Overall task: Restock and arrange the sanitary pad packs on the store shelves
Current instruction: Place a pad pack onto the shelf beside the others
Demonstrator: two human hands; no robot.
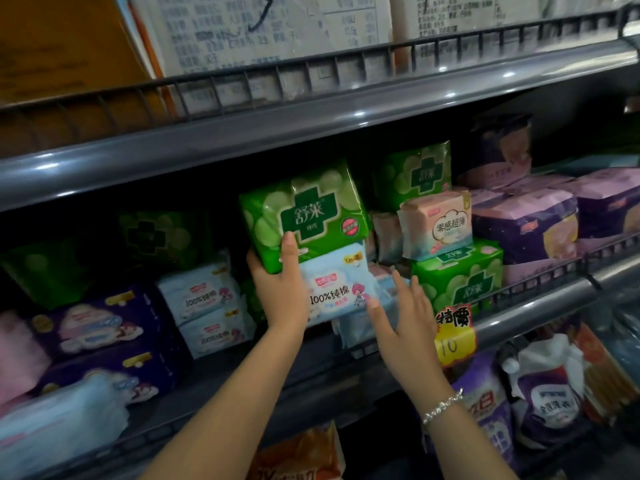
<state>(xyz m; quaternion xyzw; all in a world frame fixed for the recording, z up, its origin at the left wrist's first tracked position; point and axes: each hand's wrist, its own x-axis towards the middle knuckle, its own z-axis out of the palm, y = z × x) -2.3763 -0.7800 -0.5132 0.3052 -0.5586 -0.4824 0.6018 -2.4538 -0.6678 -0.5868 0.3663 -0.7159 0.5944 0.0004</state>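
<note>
**Restocking in progress at the middle shelf**

Left to right: purple and pale blue packs (204, 296) already fill the shelf (540, 313) toward its left edge. The left hand (280, 289), fingers curled, grips a green pack (304, 213) stacked on a blue pack (337, 285), neither yet seated. The right hand (401, 320), fingers spread, reaches beside them. Green, pink and purple packs crowd the right end; tidying probably remains.

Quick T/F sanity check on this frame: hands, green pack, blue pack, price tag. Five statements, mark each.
1. The left hand holds a green pack stacked on a light blue pack. True.
2. The right hand grips a purple pack. False: its fingers are spread, gripping nothing.
3. A bracelet sits on the right wrist. True.
4. The yellow price tag hangs on the top shelf. False: it hangs on the middle shelf rail.
5. The pink pack rests on a green pack. True.
</note>
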